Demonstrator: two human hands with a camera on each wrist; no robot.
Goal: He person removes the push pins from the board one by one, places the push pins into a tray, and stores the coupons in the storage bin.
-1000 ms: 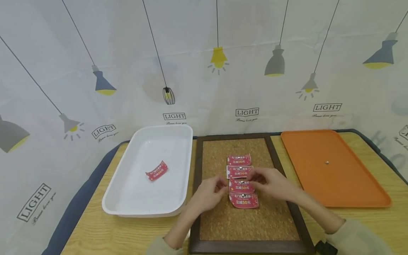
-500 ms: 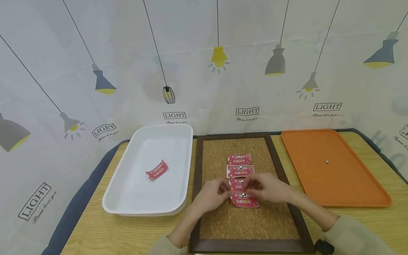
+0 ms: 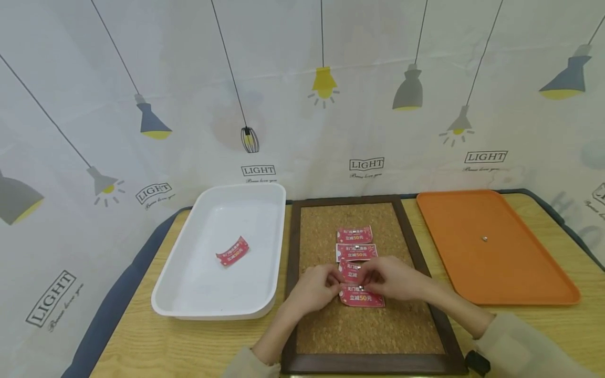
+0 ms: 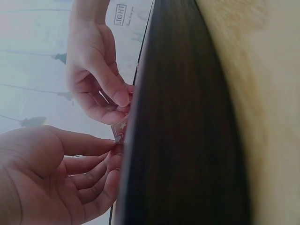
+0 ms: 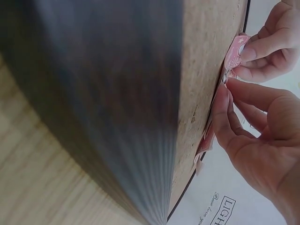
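Note:
Several red paper coupons (image 3: 354, 234) are pinned in a column on a framed corkboard (image 3: 326, 331), each with a small silver push pin. My left hand (image 3: 315, 287) pinches the left edge of the lowest coupon (image 3: 361, 298); in the right wrist view its thumb lies on the pink paper (image 5: 233, 52). From the right, my right hand (image 3: 394, 278) pinches with thumb and index finger at the lowest coupon's silver push pin (image 3: 361, 287). Its fingers partly cover the coupon above (image 3: 348, 272). In the right wrist view the right fingertips meet at the pin (image 5: 225, 77), close over the cork.
At left stands a white tray (image 3: 163, 294) with one loose red coupon (image 3: 232, 251) in it. An orange tray (image 3: 501, 262) at right holds a small silver pin (image 3: 484, 239). The board's dark frame (image 3: 373, 363) edges the work. A lamp-patterned cloth (image 3: 302, 121) hangs behind.
My left hand has moved right to the lowest coupon's edge. My right hand has come down and left from the coupon above to the lowest coupon's pin.

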